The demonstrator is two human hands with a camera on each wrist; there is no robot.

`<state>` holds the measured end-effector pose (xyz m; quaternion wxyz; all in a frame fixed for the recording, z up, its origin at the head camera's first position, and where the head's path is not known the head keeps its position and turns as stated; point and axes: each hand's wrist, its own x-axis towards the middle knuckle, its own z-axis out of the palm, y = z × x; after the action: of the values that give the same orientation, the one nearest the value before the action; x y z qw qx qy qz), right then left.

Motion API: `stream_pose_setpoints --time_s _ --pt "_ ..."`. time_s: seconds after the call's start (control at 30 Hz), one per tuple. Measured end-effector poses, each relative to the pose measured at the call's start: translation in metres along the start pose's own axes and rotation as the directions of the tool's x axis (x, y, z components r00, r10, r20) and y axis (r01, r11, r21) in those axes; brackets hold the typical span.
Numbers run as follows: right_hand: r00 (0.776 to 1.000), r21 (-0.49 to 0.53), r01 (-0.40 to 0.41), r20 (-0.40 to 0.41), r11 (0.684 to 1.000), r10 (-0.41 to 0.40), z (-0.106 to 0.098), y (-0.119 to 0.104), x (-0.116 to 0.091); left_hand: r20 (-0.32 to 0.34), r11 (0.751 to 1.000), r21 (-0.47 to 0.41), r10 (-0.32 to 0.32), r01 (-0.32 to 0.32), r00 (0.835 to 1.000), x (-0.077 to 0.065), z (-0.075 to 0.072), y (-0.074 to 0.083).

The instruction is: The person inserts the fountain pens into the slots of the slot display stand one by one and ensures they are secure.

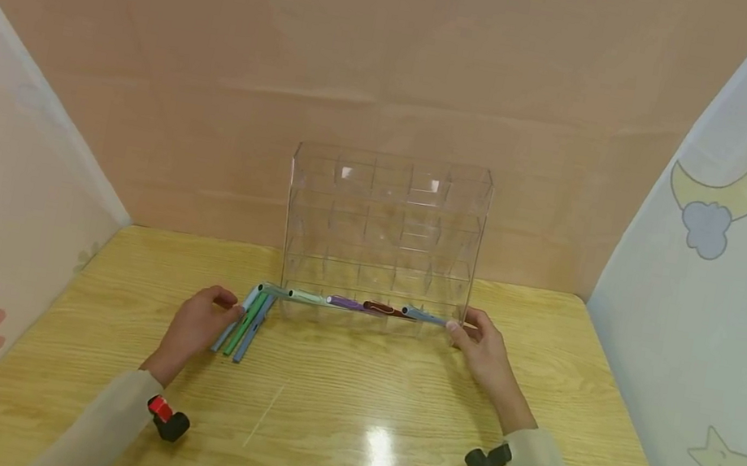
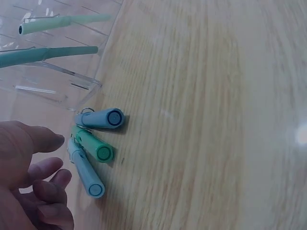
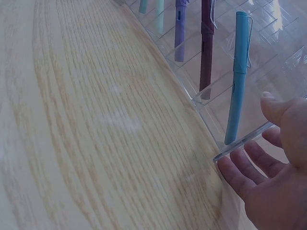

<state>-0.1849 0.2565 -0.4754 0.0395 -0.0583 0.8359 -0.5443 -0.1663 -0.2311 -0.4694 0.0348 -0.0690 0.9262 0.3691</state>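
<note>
A clear acrylic display rack [image 1: 288, 227] with tiered compartments stands at the back of the table. Along its lowest front tier lie several capped pens, among them a purple pen [image 1: 345, 303], a dark red pen [image 1: 383, 309] and a blue pen [image 3: 236, 91] at the right end. My right hand [image 1: 483, 350] holds the rack's lower right side wall, thumb inside and fingers outside. Left of the rack, a light blue pen [image 2: 87, 170], a green pen [image 2: 96, 145] and a darker blue pen [image 2: 103, 118] lie on the wood. Beside them hovers my left hand [image 1: 198, 323], fingers loosely bent, holding nothing.
The wood-grain table [image 1: 327, 423] reaches toward me, with a bright glare spot on it. An orange-brown sheet [image 1: 390, 46] hangs behind the rack. Patterned white sheets [image 1: 714, 323] close off the left and right sides.
</note>
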Motion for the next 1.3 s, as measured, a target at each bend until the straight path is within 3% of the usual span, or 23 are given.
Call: stream_pose_setpoints --time_s 0.63,0.83,1.3 --pt "1.000 -0.016 -0.001 -0.006 1.000 0.001 0.0011 -0.0030 0.0011 0.011 0.992 0.124 0.009 -0.011 1.000 0.0062 0.0051 -0.0022" --pt "1.000 -0.008 -0.005 -0.006 1.000 0.005 0.0014 0.0013 0.0014 0.058 0.986 0.164 -0.001 -0.009 0.998 0.0069 0.0036 -0.0008" --pt "1.000 0.000 -0.009 0.001 1.000 0.009 0.0015 -0.0038 0.0005 0.079 0.994 0.096 -0.049 0.041 0.996 0.0027 -0.0020 -0.0025"
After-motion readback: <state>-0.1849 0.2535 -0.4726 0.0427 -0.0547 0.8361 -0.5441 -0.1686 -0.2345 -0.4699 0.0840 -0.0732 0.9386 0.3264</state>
